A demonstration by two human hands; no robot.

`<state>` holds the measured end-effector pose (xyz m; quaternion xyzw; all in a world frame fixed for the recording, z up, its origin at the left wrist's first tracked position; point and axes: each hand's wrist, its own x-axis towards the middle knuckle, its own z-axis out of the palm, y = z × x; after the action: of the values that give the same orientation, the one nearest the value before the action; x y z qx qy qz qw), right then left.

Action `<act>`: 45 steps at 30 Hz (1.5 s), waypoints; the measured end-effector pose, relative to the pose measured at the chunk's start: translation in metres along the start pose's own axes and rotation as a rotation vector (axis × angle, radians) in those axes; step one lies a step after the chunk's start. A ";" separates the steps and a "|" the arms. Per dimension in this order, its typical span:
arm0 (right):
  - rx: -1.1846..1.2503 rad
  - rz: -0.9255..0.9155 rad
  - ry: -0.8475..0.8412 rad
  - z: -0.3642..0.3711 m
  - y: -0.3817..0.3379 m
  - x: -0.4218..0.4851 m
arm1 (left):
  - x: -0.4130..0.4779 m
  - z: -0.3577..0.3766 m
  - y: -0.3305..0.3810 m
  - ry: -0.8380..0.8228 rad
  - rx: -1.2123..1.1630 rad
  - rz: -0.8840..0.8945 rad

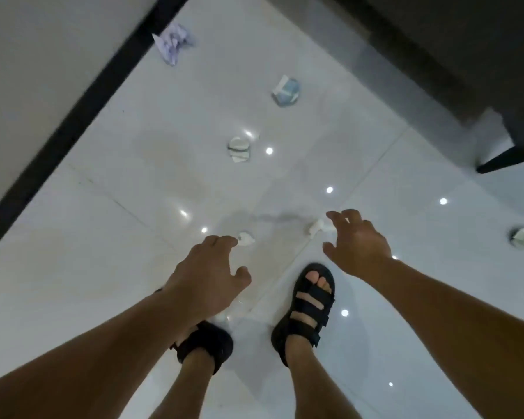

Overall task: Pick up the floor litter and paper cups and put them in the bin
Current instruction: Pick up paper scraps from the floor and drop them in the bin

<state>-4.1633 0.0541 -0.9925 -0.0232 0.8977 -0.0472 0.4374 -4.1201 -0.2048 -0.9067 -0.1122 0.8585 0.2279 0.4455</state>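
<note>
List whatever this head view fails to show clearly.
Bin: outside the head view's frame.
White scrap: partly behind fingers of the right hand; contact unclear.
Lilac wad: motion-blurred; paper or cloth unclear.
Left sandal: mostly hidden by the left forearm.

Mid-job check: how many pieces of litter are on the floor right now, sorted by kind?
Crushed paper cups: 3
Small white paper wads: 2
Crumpled lavender piece: 1
Total: 6 in view
</note>
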 end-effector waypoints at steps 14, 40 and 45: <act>0.252 -0.161 0.162 0.128 -0.025 0.083 | 0.103 0.113 -0.066 -0.055 -0.270 -0.067; -0.055 -0.387 0.052 0.184 -0.151 0.116 | 0.080 0.089 -0.187 0.104 -0.479 -0.342; 0.021 -0.404 0.061 0.126 -0.171 0.066 | 0.045 0.049 -0.168 0.159 -0.496 -0.266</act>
<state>-4.1050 -0.1293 -1.1037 -0.1969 0.8870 -0.1442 0.3921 -4.0447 -0.3270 -1.0163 -0.3470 0.7865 0.3608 0.3617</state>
